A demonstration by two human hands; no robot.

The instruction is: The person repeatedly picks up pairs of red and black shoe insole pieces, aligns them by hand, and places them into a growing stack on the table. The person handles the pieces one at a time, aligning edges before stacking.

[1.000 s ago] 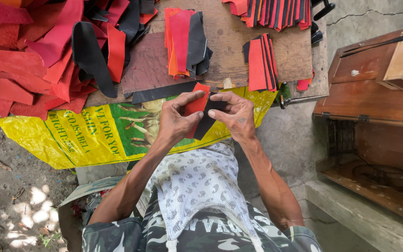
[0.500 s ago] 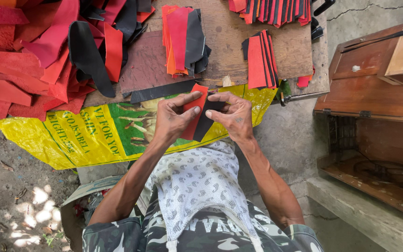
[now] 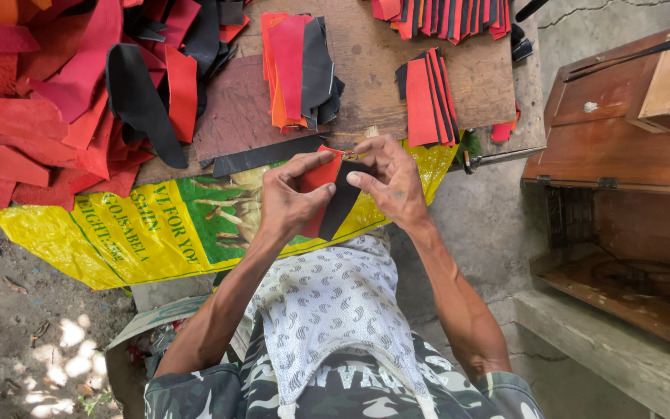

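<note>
Since the earlier frame the two hands have drawn a little closer and the red piece has slid further under the left thumb, so less of it shows above the fingers than before. The left hand (image 3: 292, 200) is closed around a red leather piece (image 3: 321, 177), thumb pressed flat across its face. The right hand (image 3: 388, 180) pinches a black leather strip (image 3: 341, 203) between thumb and forefinger at its upper end. Red and black lie touching, the black overlapping the red's right edge; whether they are joined or only laid together is hard to tell at this angle. The strip's long axis runs from upper right, at the right fingertips, down to lower left, ending by the heel of the left hand, so both hands sit on it, the right at the top and the left beside the lower half. All this is held over the yellow woven sack (image 3: 141, 233), just short of the wooden board (image 3: 397, 85) with its stack of cut pieces (image 3: 428, 97).
</note>
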